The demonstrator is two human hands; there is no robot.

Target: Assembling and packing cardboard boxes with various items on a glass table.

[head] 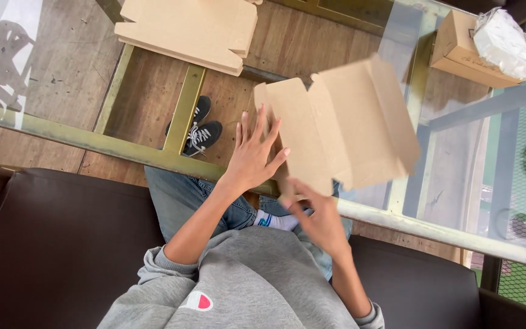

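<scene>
I see the flat cardboard box blank (pixel 342 128) above the glass bench (pixel 458 231): right hand (pixel 318 222) fingers pinch its lower edge; left hand (pixel 252 155), fingers spread open, presses its left flap.

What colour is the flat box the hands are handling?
Plain brown cardboard, unprinted; the right hand holds it, seen in the head view.

Grey sweatshirt with sleeves pushed up and a small chest logo patch, blue jeans, white socks, dark lace-up sneakers, bare hands.
</scene>
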